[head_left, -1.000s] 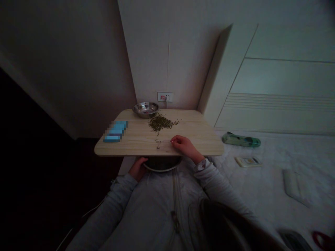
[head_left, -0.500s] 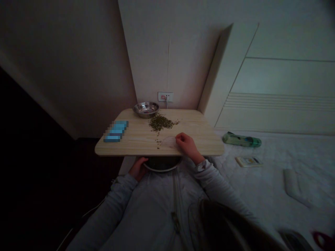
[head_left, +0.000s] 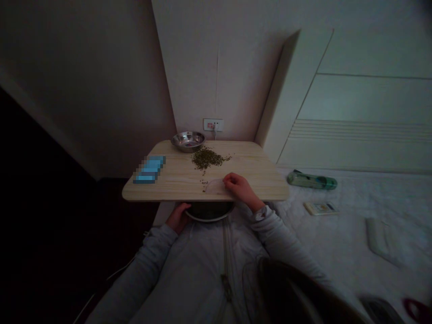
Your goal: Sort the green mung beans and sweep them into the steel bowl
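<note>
My right hand [head_left: 238,186] is closed on a thin, clear plastic piece [head_left: 216,186], low over the front part of the wooden tabletop [head_left: 175,180]. A few small green-brown bits lie at the left edge of that piece. Behind them is a loose pile of the same bits [head_left: 206,157]. Below the front edge of the tabletop, my left hand [head_left: 178,217] grips the left side of a metal bowl [head_left: 209,220], which is partly hidden under the board.
A shiny metal bowl [head_left: 188,141] stands at the tabletop's back left, near the wall socket [head_left: 213,124]. A blurred blue item [head_left: 149,170] lies at the left. On the bed are a green pack [head_left: 312,180] and a phone [head_left: 321,208].
The clear piece has shifted slightly left and toward me, up to the few stray bits. My right hand has moved a little left with it. My left hand has not moved.
</note>
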Action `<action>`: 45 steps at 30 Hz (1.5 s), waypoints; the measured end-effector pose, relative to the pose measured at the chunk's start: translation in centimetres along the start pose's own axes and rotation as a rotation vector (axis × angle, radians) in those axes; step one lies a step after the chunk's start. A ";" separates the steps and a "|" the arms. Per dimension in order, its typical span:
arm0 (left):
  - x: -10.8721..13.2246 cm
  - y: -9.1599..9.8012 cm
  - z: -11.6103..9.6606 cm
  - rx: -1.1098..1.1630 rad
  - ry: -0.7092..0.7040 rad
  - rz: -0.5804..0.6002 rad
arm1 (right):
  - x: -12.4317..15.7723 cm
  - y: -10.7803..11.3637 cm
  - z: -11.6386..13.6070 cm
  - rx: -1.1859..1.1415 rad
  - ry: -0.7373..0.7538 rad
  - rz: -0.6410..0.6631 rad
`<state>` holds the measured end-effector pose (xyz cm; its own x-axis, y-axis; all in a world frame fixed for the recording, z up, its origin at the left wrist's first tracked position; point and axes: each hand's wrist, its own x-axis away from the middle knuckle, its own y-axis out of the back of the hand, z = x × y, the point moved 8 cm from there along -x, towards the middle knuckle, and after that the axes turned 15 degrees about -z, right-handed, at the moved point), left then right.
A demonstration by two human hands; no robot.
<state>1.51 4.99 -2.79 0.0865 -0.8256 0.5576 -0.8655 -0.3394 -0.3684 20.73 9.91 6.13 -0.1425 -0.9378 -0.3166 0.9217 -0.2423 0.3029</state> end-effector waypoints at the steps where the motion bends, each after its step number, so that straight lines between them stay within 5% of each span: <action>1: 0.0 0.0 0.0 0.000 0.000 -0.001 | 0.0 0.0 0.0 0.010 0.005 -0.006; 24: -0.4 0.0 0.0 0.017 -0.018 0.015 | -0.3 1.6 0.7 0.123 0.033 -0.195; 45: -0.6 0.2 0.4 -0.013 0.016 0.008 | -0.2 1.1 0.5 0.062 0.042 -0.118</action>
<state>1.46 5.23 -3.45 0.0723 -0.8209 0.5664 -0.8724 -0.3273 -0.3631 21.54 9.71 7.01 -0.2326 -0.8909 -0.3902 0.8750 -0.3668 0.3159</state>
